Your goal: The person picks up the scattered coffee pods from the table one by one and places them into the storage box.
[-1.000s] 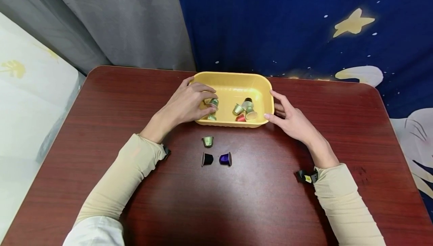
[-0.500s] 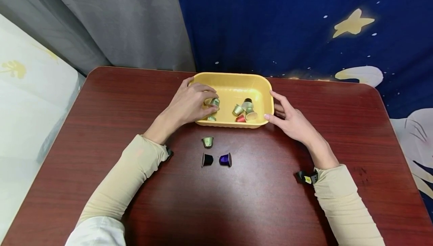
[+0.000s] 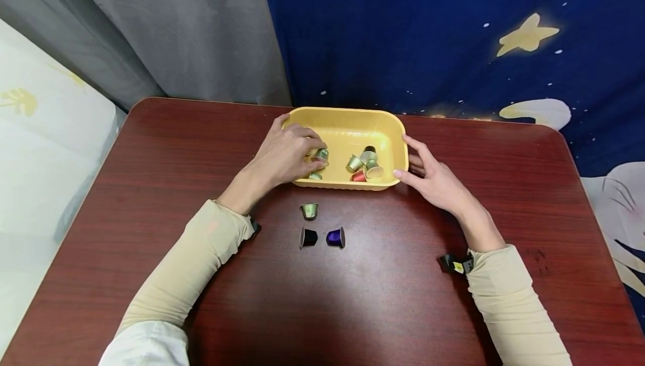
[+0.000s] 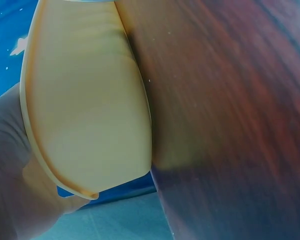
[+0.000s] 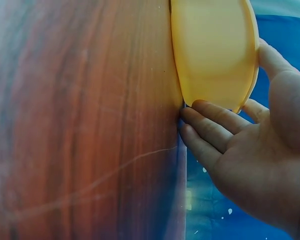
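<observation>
In the head view a yellow plastic basin [image 3: 347, 136] stands near the table's far edge. My left hand [image 3: 282, 153] reaches over its left end and pinches a green coffee capsule [image 3: 321, 155] between thumb and fingers; part of another green capsule [image 3: 315, 176] shows below the thumb. At the opposite end, the thumb and index fingertip of my right hand [image 3: 440, 184] touch the rim. The right wrist view shows its other fingers, nearly straight, against the outer wall [image 5: 215, 50]. The left wrist view shows mostly the basin's outside [image 4: 90, 100], hiding the left fingertips.
Inside the basin at right lie several capsules, among them a red one [image 3: 359, 176] and a green one [image 3: 355, 163]. On the table in front are a green capsule [image 3: 309, 211], a black one [image 3: 309, 237] and a purple one [image 3: 335, 237]. Curtains [image 3: 403, 30] hang behind.
My left hand has shifted slightly to the right inside the basin, and the green capsule at its fingertips has moved with it. The right hand stays where it was.
</observation>
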`<state>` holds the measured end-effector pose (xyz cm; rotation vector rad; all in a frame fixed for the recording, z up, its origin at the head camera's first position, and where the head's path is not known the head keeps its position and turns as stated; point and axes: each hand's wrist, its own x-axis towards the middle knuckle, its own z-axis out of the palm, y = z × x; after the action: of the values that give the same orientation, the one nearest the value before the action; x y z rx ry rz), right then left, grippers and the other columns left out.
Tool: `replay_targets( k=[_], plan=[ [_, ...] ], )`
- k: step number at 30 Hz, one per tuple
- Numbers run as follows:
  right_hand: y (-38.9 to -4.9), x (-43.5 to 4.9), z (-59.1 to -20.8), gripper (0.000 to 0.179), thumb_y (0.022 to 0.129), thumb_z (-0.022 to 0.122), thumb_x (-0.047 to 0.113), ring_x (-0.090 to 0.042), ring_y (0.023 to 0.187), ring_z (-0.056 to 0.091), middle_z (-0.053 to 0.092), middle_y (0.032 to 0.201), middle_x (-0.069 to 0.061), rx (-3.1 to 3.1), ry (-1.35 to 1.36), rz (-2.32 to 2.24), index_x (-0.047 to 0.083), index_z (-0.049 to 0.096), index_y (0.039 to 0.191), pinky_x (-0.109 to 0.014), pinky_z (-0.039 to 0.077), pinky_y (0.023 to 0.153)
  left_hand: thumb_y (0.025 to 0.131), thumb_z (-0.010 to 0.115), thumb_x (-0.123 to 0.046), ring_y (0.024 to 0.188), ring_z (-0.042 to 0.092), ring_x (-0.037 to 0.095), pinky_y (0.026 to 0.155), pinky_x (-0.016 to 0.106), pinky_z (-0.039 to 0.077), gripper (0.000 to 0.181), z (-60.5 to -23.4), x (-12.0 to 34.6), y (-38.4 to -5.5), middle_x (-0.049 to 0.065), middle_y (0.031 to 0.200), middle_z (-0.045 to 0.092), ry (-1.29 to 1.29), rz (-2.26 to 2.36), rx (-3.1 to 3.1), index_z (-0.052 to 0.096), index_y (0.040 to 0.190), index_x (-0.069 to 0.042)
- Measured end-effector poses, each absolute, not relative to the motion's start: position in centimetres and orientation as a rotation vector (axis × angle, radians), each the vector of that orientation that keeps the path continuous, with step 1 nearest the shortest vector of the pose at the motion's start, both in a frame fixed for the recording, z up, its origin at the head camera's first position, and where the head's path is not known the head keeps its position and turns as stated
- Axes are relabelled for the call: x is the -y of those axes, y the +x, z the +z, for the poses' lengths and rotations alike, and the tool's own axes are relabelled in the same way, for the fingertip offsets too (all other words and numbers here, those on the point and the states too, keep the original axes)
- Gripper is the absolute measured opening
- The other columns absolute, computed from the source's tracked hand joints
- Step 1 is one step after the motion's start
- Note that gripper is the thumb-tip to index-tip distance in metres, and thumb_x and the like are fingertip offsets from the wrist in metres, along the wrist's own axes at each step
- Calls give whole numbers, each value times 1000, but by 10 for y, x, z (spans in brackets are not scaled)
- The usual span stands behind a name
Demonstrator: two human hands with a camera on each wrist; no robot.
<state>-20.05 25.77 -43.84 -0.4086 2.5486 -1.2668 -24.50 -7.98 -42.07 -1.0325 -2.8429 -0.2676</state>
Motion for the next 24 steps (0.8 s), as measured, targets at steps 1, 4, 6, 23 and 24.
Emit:
replay_targets(
  k=[1,4,6,23,24],
  plan=[
    [-200,-258,-438,76,98,65,32,-31,132,51,52,143,-20,-2551,-404,-1266,28,19,159,-52,38,107,87,75,-45,116,60,21,115,57,16,33,-421,80,-245,-3,114,71,-1033,-269,2840,77,111,-23],
    [-201,-258,-439,76,98,65,32,-30,132,51,52,143,-19,-2553,-398,-1270,29,20,158,-51,38,107,86,75,-44,115,61,21,115,56,18,33,-422,79,-245,-2,113,71,-1035,-279,2833,77,111,-22],
    [-201,-258,-440,76,98,65,32,-31,132,51,52,143,-20,-2553,-401,-1271,29,20,159,-51,38,107,86,75,-43,115,61,20,115,56,20,32,-422,80,-245,-2,113,71,-1035,-288,2830,77,110,-22],
    [-201,-258,-441,76,97,65,36,-28,132,50,52,144,-17,-2542,-370,-1275,34,20,158,-50,38,108,87,74,-42,115,60,18,113,52,25,32,-423,79,-247,-2,115,71,-1064,-307,2861,78,110,-21],
    [-201,-259,-441,76,97,65,36,-28,132,50,52,144,-17,-2544,-369,-1276,34,20,158,-50,38,108,87,75,-42,116,60,18,113,51,25,32,-423,79,-248,-2,115,71,-1065,-306,2862,78,110,-21]
  ],
)
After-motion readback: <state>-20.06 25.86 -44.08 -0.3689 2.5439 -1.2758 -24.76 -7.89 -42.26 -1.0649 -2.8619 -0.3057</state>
